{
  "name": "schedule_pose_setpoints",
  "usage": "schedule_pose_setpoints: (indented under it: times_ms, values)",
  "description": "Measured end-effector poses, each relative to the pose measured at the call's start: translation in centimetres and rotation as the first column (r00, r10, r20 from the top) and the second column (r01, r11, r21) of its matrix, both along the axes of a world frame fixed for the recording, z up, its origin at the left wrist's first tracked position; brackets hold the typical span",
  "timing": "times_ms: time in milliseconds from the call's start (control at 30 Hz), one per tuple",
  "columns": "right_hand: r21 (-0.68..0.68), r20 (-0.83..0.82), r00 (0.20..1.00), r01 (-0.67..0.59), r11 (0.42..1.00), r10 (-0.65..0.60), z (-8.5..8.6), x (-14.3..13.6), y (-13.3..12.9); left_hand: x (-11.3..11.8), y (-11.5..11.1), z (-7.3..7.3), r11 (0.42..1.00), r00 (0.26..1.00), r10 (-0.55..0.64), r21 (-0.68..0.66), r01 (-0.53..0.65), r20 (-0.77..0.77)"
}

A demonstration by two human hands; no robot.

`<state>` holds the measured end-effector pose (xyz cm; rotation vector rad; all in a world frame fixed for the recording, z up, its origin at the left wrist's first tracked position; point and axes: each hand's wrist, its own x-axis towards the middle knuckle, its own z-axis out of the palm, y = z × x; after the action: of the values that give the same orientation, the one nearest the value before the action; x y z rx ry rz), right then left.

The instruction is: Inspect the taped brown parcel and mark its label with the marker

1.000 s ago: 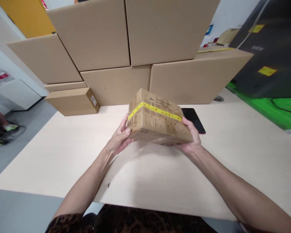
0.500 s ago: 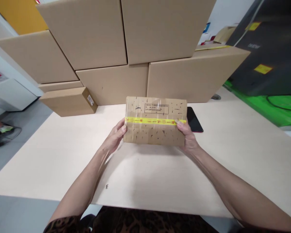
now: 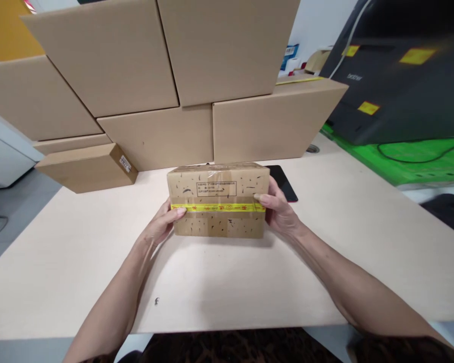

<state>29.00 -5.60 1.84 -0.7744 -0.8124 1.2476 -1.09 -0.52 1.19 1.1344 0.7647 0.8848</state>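
A taped cardboard box (image 3: 219, 224) with dark marks, a printed label frame and a yellow tape strip is held between both hands over the pale table (image 3: 219, 287). At its left end, my left hand (image 3: 164, 221) grips it, thumb on the front face by the yellow tape. On the right end, my right hand (image 3: 280, 207) holds it, thumb on the front near the tape, fingers behind. The box's front faces me and a narrow part of its top shows. Partly hidden behind my right hand lies a black phone or tablet (image 3: 285, 184).
Large cardboard boxes (image 3: 136, 136) are stacked along the table's back. A smaller box (image 3: 79, 169) with a label stands at the back left. At the right are a black machine (image 3: 386, 80) with yellow stickers, a green surface (image 3: 419, 161) and a dark cable.
The camera view has shifted. The held box has tilted, so its top now shows, and my left thumb lies further over its front. Both hands still hold it.
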Motion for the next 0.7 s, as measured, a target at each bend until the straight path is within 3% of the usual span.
schedule_pose_setpoints:
  times_ms: [100,300,400,533,700]
  values:
    - [0.035,0.050,0.995,-0.084,0.996,0.082,-0.2,0.2,0.0,-0.6,0.2,-0.1,0.999,0.999,0.038,0.024,-0.038,-0.025]
    - [0.009,0.022,0.996,0.081,0.997,-0.081,-0.6,0.7,0.1,-0.5,0.4,0.2,0.998,0.997,0.001,0.068,0.004,-0.077]
    - [0.044,0.037,0.995,0.088,0.995,-0.089,-0.4,0.6,0.0,-0.5,0.4,0.1,0.998,0.998,-0.019,0.057,0.023,-0.065]
    - [0.198,0.140,0.984,0.083,0.977,-0.112,-0.3,0.2,-0.4,-0.5,0.5,-0.4,1.000,0.999,-0.014,0.019,0.015,-0.049]
    - [0.423,0.380,0.907,0.007,0.906,-0.184,-1.2,0.0,-1.3,-0.3,0.3,-0.4,0.998,0.997,0.050,0.035,-0.052,0.066]
